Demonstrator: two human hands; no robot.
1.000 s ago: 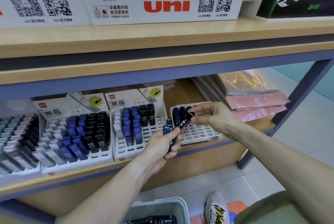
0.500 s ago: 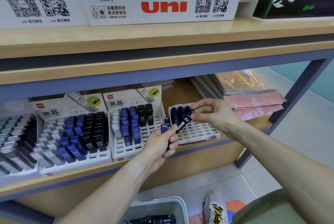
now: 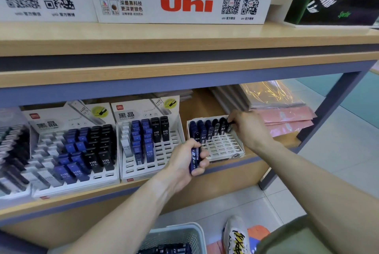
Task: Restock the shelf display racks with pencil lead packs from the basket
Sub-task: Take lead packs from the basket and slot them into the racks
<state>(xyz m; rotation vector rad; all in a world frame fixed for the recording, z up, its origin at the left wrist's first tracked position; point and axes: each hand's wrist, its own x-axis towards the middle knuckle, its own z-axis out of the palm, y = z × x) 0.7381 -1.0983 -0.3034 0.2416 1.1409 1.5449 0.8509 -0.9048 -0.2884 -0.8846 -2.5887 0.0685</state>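
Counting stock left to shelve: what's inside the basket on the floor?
Inside the basket, dark blue pencil lead packs show at the bottom. Most of its inside is cut off by the frame edge and forearm, so no count is possible.

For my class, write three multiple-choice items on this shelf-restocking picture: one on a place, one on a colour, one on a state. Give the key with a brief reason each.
1. Where is the basket?
A. on the top shelf
B. on the floor below the shelf
C. inside a rack

2. What colour is the "uni" lettering?
A. red
B. green
C. blue

3. What is the left hand doing?
A. resting flat and empty
B. gripping lead packs
C. pointing

Key: B, it sits low by the shoe; A, red on the white box; B, its fingers curl round dark blue packs.
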